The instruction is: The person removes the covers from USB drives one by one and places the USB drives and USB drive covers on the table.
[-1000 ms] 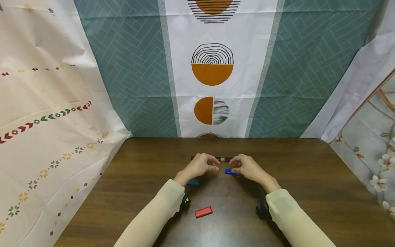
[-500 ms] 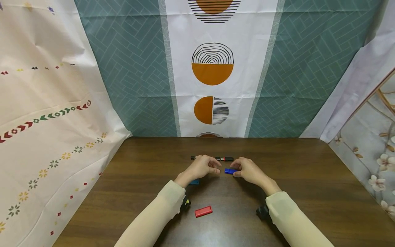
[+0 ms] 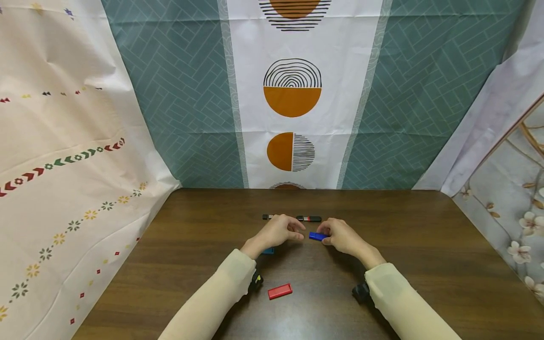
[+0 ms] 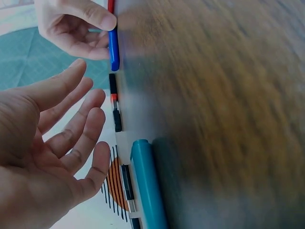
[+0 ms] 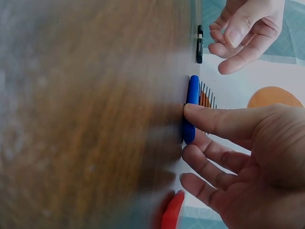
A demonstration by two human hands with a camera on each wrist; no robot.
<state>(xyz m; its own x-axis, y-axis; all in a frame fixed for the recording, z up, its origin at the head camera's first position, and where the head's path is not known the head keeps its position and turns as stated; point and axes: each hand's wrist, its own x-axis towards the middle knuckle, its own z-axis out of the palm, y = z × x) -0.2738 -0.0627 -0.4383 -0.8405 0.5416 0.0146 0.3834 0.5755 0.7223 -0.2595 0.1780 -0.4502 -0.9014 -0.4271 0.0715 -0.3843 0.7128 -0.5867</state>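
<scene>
A blue USB flash drive point(image 3: 317, 236) lies on the dark wooden table. My right hand point(image 3: 342, 236) pinches its right end; in the right wrist view the thumb point(image 5: 205, 114) presses one side and the fingertips curl round behind. To the left, my left hand point(image 3: 280, 230) hovers with fingers loosely bent and nothing between them, as the left wrist view shows. Partly hidden under the left hand's wrist is a teal flash drive point(image 4: 148, 186). Behind the hands, a black and red flash drive point(image 3: 313, 218) shows its metal plug beside a small black cap.
Nearer the front of the table point(image 3: 204, 226) lies a red flash drive point(image 3: 280, 291). Another red item point(image 5: 172, 210) is below the right hand in its wrist view. A second black stick point(image 3: 267, 216) sits at the back left, partly covered. Patterned cloth point(image 3: 199, 118) hangs behind the table.
My right hand has come slightly down and its fingers have closed round the blue flash drive. The left hand has shifted a little to the right.
</scene>
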